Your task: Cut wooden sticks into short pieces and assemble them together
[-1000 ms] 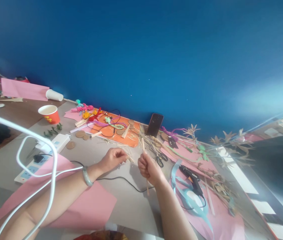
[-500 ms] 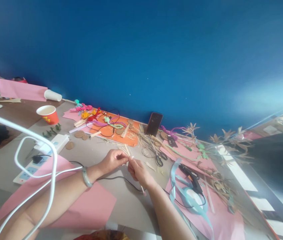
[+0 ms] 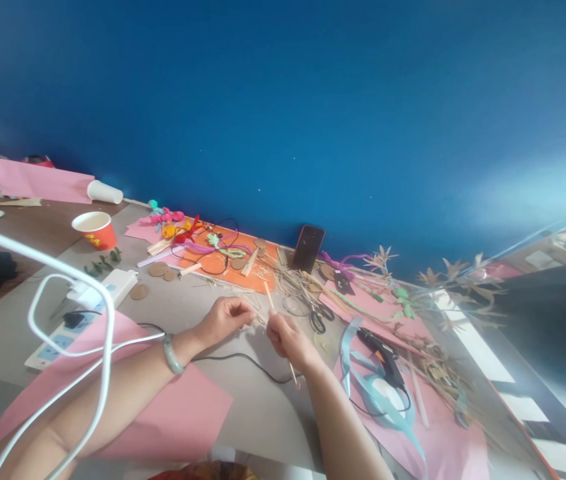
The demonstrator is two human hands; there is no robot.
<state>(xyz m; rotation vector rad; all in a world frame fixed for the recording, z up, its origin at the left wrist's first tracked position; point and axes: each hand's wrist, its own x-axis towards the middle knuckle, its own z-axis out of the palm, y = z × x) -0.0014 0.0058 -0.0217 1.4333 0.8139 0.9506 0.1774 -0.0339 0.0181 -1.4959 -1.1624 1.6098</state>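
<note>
Over the grey tabletop, my right hand is closed around a thin pale stick. One end of the stick pokes up past my fingers; the other, with a pinkish tip, shows below my palm. Just to the left, my left hand has thumb and fingers pinched together. Whatever lies between those fingertips is too small to make out. A greenish bangle circles my left wrist. Scissors with dark handles rest to the right of my right hand, beside a pile of dry stalks.
A glue gun and blue ribbon roll lie on pink paper at right. A phone leans against the blue wall. At left are a paper cup, wooden discs, a power strip and a white cable crossing close.
My hands have drawn apart a little; my right hand shifted slightly right with the stick, whose upper end now points up more steeply. My left hand stays nearly in place.
</note>
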